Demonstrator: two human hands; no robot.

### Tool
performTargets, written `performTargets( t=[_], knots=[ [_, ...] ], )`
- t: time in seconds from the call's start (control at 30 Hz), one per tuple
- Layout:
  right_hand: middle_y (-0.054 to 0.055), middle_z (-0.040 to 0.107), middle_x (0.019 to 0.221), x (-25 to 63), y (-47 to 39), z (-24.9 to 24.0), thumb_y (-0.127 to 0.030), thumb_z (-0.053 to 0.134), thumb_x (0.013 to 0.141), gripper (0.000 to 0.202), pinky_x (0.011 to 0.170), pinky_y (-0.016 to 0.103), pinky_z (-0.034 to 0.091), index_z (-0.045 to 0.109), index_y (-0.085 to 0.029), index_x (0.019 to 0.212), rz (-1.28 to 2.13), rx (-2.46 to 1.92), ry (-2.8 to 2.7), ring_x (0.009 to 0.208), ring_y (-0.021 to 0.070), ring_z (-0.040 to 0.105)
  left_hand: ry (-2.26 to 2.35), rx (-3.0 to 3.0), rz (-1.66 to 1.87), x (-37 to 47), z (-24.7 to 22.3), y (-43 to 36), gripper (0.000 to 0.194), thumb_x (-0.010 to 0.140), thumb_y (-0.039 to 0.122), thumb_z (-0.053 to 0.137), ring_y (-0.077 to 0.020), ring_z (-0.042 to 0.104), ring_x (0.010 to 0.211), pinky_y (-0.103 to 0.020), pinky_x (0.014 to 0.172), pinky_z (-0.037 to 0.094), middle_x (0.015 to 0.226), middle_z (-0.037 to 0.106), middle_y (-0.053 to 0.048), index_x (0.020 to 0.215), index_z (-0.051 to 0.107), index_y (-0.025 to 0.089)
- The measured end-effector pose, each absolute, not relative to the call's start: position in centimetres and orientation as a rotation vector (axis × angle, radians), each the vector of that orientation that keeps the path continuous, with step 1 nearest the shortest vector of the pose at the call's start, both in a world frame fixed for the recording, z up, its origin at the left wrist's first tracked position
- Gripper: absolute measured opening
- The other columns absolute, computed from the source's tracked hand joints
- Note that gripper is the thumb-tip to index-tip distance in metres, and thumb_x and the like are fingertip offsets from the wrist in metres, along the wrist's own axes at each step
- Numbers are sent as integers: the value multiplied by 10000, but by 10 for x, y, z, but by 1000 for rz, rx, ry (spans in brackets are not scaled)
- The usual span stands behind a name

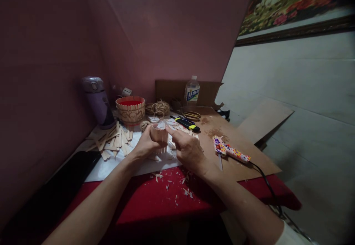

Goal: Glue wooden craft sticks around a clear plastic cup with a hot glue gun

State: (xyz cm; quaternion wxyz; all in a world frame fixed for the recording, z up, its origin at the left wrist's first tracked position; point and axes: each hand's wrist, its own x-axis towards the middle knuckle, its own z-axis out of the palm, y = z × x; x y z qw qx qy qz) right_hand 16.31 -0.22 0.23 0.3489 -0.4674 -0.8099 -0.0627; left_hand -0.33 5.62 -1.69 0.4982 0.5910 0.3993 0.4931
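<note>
My left hand [144, 142] is wrapped round a small cup-shaped piece [160, 135] with pale wooden strips on its side and a scalloped rim, held above the white paper [135, 168]. At the right side of that rim is my right hand [189, 149], its fingers curled and its fingertips against the edge; whatever they pinch is too small to make out. Wooden sticks [118, 140] lie heaped left of my left hand. Beyond my right hand rests a black and yellow utility knife [187, 123], with pliers [192, 116] just behind it.
A flower-patterned glue gun [231, 152] lies on cardboard [235, 171] at right, its cord trailing off the edge. Behind stand a purple flask [97, 102], a stick-covered bowl [131, 112], twine [161, 108] and a plastic bottle [192, 92]. Wood shavings [187, 192] litter the red cloth.
</note>
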Motion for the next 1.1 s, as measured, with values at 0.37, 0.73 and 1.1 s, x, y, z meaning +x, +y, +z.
performTargets(
  t=[0.37,0.73,1.1],
  knots=[
    [110,691,1005,164,-2,-1,-6,423,720,668,770,326,492,475,-151,1370,-133,-1216,-2119,869,213,606,980,1438,1185,-3,-18,57,762,442,134,795,-170,571,793,-271,681,463,925,587,-8,1128,469,190],
    [96,693,958,163,0,-3,-30,449,781,588,776,326,497,498,-166,1351,-118,-1147,-2050,857,212,624,1008,1480,1255,0,-22,57,865,467,210,821,-196,577,868,-299,748,466,980,576,-26,1227,408,184],
    [43,670,812,160,-8,-1,-125,472,864,189,701,283,474,641,-185,923,155,-970,-1718,760,173,623,699,1136,1155,-4,2,37,524,576,306,818,-185,616,767,-289,683,473,891,653,-55,1001,553,151]
  ],
)
